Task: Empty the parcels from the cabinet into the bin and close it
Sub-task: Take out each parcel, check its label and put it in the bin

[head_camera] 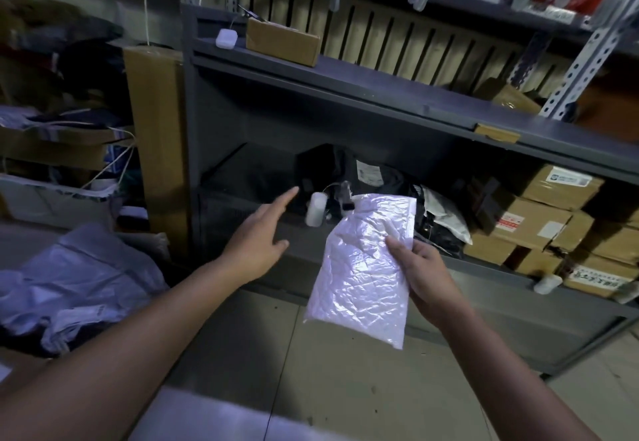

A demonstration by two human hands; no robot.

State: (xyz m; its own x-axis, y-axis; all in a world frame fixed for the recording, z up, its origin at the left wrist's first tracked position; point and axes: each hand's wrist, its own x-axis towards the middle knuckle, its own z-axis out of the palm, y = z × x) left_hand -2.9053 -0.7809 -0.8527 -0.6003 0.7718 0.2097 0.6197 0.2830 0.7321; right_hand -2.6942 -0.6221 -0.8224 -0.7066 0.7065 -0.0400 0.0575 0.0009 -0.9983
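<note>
white sack (79, 281): crumpled woven bag on the floor at far left, mouth slack; by my judgement this serves as the bin. it lies well to the left of both hands.
left hand (257, 236): held wide, fingers straight and spread, holding nothing; it points up and right toward the lower shelf, and is the hand nearer the sack.
white tag (316, 214): small pale cylinder on a thin cord, hanging just in front of the shelf edge, between the left fingertips and the mailer; blurred.
black parcels (363, 178): dark soft bags heaped on the lower shelf of the cabinet (345, 95), behind the tag; not yet removed.
white padded mailer (366, 261): out of the cabinet, in the air before the shelf; long axis near upright, the top leaning slightly right, most of its length hanging below and left of the grip.
right hand (425, 274): pinches the mailer's right edge, thumb on the front face, fingers behind.
cardboard boxes (539, 219): stacked at the right of the same shelf, apart from both hands.
deciding relation: the sack lies leftward of the grip, beyond the left forearm; the mailer would likely have to cross over that arm, or pass to the free left hand.
</note>
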